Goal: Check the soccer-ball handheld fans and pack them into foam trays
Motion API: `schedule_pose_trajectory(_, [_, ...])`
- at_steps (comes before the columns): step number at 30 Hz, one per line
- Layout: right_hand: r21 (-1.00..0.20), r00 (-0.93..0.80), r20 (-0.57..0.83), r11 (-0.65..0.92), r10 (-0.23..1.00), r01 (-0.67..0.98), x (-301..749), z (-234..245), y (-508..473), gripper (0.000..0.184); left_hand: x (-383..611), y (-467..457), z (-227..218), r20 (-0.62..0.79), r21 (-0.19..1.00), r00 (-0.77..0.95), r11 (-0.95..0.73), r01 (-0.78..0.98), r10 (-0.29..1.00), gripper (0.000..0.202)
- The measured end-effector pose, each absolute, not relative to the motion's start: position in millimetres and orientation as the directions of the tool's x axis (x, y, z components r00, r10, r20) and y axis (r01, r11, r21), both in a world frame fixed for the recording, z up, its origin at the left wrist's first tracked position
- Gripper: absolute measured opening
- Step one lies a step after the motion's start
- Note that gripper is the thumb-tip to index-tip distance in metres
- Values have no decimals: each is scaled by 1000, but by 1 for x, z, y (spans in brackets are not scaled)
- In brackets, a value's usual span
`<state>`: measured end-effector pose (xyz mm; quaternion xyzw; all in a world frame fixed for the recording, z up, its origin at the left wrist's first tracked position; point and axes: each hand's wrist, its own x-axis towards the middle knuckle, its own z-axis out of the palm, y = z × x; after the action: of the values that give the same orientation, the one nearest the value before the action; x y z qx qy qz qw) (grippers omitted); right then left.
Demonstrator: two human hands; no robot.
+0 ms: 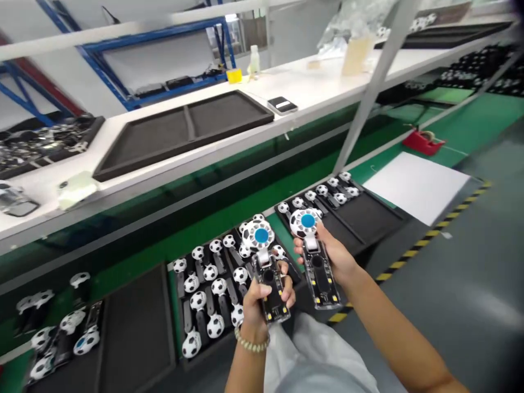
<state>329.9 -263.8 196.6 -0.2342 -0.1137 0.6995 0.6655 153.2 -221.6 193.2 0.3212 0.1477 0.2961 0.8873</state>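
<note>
one football-headed gadget (268,273) is clamped in the left hand (254,305) and a matching gadget (321,273) in the right hand (341,259) — each grip closed around a dark handle, both held up in front of the green bench (483,120). the left palm is hidden behind its handle; only fingertips of the right show past the far edge. the left hand and its load cover part of a filled tray (221,344), so not every ball there can be seen. lower left, another tray (135,327) is cut off by the frame, and a parts pile (49,144) on the white shelf (311,82) is too blurred to make out.
</note>
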Motion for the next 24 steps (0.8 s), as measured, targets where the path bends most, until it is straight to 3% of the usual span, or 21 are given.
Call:
schedule_pose_trajectory(5, [-462,-9,-150,-78,989,-883,364,217,-304,56,219,-256,199,-86,616,859,704,-353,505,44])
schedule_pose_trajectory(13, [-420,146,-238,33,960,-907,409,202,-318,46,264,-255,192,-98,564,921,784,-260,377,46])
schedule_pose_trajectory(18, [-374,199,-358,55,912,-926,435,177,-302,31,285,-220,176,-154,619,900,750,-234,408,59])
schedule_pose_trajectory(20, [-329,187,-435,37,881,-943,442,156,-294,26,291,-199,169,-199,651,888,733,-196,414,52])
schedule_pose_trajectory(24, [-224,66,-538,-68,841,-972,451,109,-276,26,297,-160,154,-400,710,818,704,-8,413,67])
